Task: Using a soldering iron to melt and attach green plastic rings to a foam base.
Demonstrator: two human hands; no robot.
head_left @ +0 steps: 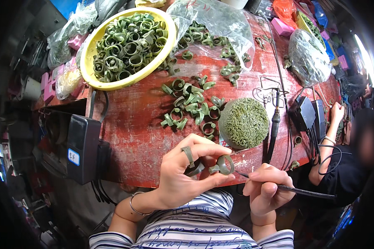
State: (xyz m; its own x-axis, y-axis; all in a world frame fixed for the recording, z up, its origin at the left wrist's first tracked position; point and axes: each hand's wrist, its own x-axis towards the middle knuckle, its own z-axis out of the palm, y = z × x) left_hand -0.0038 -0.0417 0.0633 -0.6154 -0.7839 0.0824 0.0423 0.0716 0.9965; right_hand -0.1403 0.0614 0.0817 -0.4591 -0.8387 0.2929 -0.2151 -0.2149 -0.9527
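Best done slowly: keep the green wax ring (pixel 225 164) pinched steady, bring the fine tip of the pen-like tool (pixel 278 187) to its edge at a shallow angle, and touch only lightly, since the piece looks thin and likely soft enough to deform under pressure. Worth bracing both wrists close to the body, near the striped shirt (pixel 195 226), so the tip does not wander. Also wise to keep the tool's cord clear of the loose pieces.

Left hand (pixel 183 174): grip partly closed, thumb and forefinger pinching the ring, which sits at about 3 o'clock of the palm, just off the near rim of the red surface (pixel 133 124). A second green ring (pixel 188 155) worn on one finger, a darker piece (pixel 195 170) tucked under the curled fingers. A bangle (pixel 133 205) on that wrist.

Right hand (pixel 266 189): grip clenched around the tool as around a pen, tip aimed toward 10 o'clock, just short of or touching the ring; contact too fine to tell.

At 12 o'clock of the hands, a scatter of loose green rings (pixel 191 106); just right of them a round green bristly pad (pixel 244 122). Farther off at 11 o'clock, a yellow bowl (pixel 91 66) heaped with more rings; at 12 to 1 o'clock a clear bag (pixel 220 25) of them. At 3 o'clock, another person's arm (pixel 326 145).
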